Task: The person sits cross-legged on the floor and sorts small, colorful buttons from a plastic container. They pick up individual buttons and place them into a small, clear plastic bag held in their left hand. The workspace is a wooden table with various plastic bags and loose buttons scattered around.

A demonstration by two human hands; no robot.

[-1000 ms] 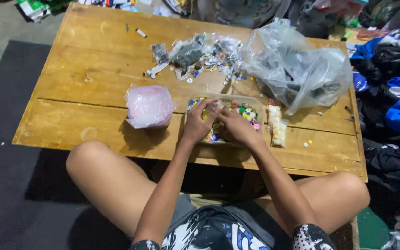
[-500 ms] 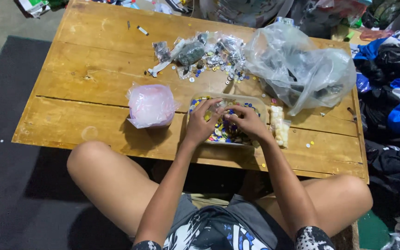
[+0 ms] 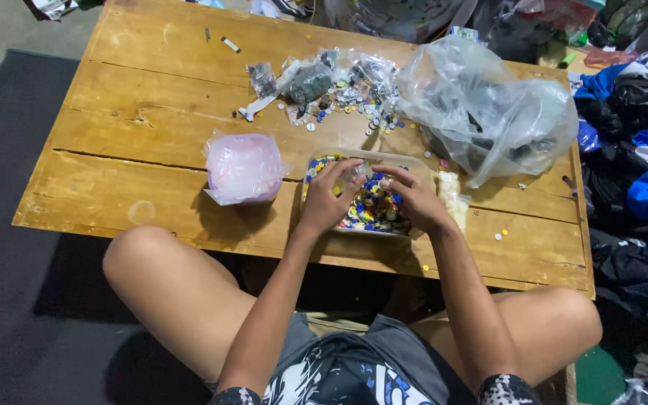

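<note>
A shallow clear tray (image 3: 418, 160) full of small coloured round pieces, mostly blue and yellow, sits near the front edge of a low wooden table (image 3: 144, 142). My left hand (image 3: 326, 199) and my right hand (image 3: 412, 196) are both over the tray. Their fingertips meet on a small clear plastic bag (image 3: 355, 173) held just above the pieces. A puffed pink plastic bag (image 3: 243, 168) lies left of the tray, close to my left hand.
Several small bags and loose coloured pieces (image 3: 339, 86) are scattered at the table's far middle. A big crumpled clear bag (image 3: 489, 112) lies at the right. Dark and blue clothes (image 3: 639, 150) are piled beyond the right edge. My bare knees flank the table front.
The view has drawn nearer. My hands have shifted slightly away over the tray and closed together on the small clear bag.
</note>
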